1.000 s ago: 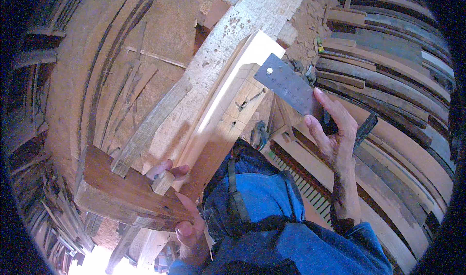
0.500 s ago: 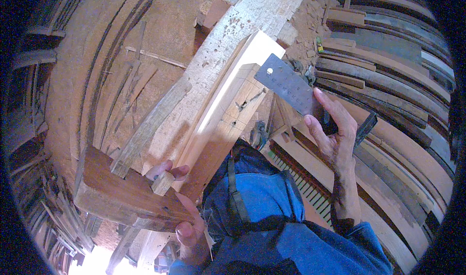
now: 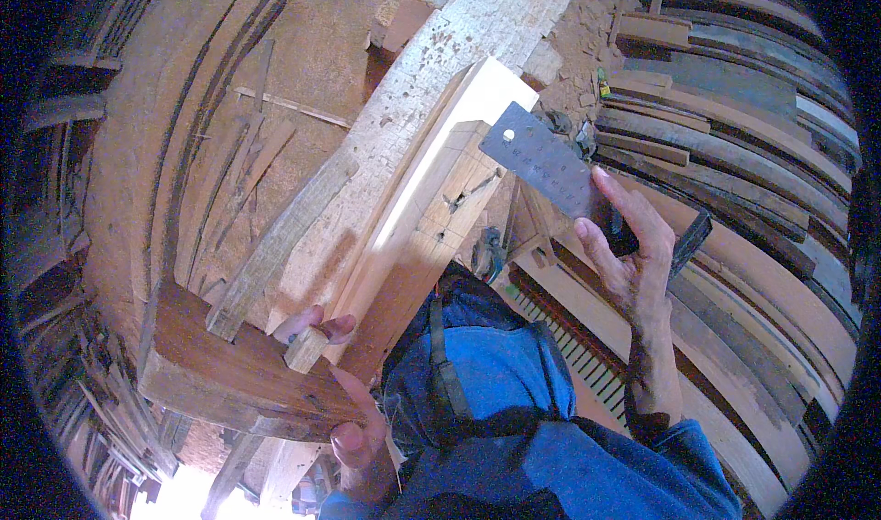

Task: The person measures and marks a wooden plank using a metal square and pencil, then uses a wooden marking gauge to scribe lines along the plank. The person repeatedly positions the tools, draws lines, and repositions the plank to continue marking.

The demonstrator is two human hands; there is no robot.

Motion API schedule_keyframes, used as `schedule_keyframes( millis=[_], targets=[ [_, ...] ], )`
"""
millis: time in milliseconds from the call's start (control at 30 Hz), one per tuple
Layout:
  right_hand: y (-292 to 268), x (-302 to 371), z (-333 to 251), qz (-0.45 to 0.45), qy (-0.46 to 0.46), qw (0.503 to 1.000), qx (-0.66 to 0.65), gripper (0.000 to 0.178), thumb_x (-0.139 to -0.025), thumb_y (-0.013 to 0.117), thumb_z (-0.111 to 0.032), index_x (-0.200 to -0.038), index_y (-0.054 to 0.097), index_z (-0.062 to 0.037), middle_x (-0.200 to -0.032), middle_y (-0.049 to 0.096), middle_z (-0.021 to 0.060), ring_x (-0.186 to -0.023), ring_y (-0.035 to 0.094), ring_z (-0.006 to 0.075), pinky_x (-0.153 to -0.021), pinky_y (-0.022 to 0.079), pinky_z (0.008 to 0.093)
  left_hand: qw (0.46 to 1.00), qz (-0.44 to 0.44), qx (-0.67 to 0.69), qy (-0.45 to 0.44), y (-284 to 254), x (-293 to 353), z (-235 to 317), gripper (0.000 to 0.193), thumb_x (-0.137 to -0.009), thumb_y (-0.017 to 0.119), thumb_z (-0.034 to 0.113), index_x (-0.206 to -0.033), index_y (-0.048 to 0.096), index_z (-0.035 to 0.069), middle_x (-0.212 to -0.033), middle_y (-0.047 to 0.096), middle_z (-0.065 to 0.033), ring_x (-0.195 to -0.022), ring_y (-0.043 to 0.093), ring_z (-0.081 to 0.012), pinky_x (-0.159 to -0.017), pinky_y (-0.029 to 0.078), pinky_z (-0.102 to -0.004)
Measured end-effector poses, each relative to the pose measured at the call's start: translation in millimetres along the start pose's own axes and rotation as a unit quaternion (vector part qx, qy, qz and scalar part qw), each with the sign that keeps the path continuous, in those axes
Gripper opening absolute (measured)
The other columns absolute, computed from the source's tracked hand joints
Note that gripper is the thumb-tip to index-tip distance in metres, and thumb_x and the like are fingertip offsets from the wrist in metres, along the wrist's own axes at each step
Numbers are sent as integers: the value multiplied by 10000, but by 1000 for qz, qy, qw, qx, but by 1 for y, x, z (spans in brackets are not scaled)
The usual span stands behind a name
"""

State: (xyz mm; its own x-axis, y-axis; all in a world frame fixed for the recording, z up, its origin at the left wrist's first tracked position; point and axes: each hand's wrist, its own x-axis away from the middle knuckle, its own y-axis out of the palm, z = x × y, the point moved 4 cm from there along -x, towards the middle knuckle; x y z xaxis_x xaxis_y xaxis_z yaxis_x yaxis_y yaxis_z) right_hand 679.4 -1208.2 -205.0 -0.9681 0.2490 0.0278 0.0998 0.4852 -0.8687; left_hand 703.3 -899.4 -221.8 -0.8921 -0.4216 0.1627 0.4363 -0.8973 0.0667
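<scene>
A light wooden piece lies slantwise across a worn, pale board. Dark pencil lines and rough, knot-like cavities mark its near face. My left hand curls around its lower end, where a small squared wooden stub shows between the fingertips; part of the hand is hidden behind the wood. With fingers and thumb, my right hand grips a try square by its dark stock. The square's flat grey metal blade has a round hole near its tip, which overlaps the upper end of the wooden piece.
The worn board runs up beyond the wooden piece. A thick brown plank and a grey offcut lie at the left. Stacked boards fill the right side. Sawdust covers the ground at the upper left.
Almost nothing differs. The lower end of the wooden piece and my left hand have shifted very slightly; the try square's blade has tilted a little.
</scene>
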Motion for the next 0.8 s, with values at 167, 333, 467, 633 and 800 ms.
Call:
schedule_keyframes(
  millis=[167,333,467,633,800],
  targets=[
    [2,-1,11,17,66,997,-37,477,-863,794,-166,-1314,676,-64,-1045,720,171,-919,695,272,-818,542,348,973,-223,14,56,-6,-8,-6,827,-898,614,492,-1551,348,60,-1435,506,-222,-1145,607,-357,-968,516,-487],
    [7,7,40,66,164,980,-90,459,-953,702,-231,-1356,623,-25,-1317,666,213,-1238,637,309,-1052,477,393,976,-97,-175,-89,-35,3,-27,1187,-625,778,782,-1441,418,-1,-1271,587,-203,-1010,656,-334,-880,543,-469],
    [5,24,31,45,144,984,-93,510,-978,664,-279,-1403,570,-13,-1366,637,212,-1298,593,324,-1094,435,408,995,-85,-53,-17,-38,0,-39,1176,-681,755,758,-1476,346,-6,-1229,596,-230,-987,669,-336,-853,553,-459],
    [-6,44,-16,8,86,975,-206,545,-961,672,-342,-1388,583,-15,-1320,648,231,-1234,616,370,-1074,445,417,993,-106,56,9,-26,-5,-32,896,-857,617,599,-1457,369,-18,-1209,614,-250,-802,683,-271,-657,560,-364],
    [-32,52,-49,-50,13,976,-214,511,-936,696,-301,-1355,604,-23,-1148,673,173,-1059,634,295,-958,474,392,988,-103,116,26,4,2,16,873,-868,597,602,-1395,412,-69,-1172,616,-308,-632,667,-228,-432,507,-304]
  ],
)
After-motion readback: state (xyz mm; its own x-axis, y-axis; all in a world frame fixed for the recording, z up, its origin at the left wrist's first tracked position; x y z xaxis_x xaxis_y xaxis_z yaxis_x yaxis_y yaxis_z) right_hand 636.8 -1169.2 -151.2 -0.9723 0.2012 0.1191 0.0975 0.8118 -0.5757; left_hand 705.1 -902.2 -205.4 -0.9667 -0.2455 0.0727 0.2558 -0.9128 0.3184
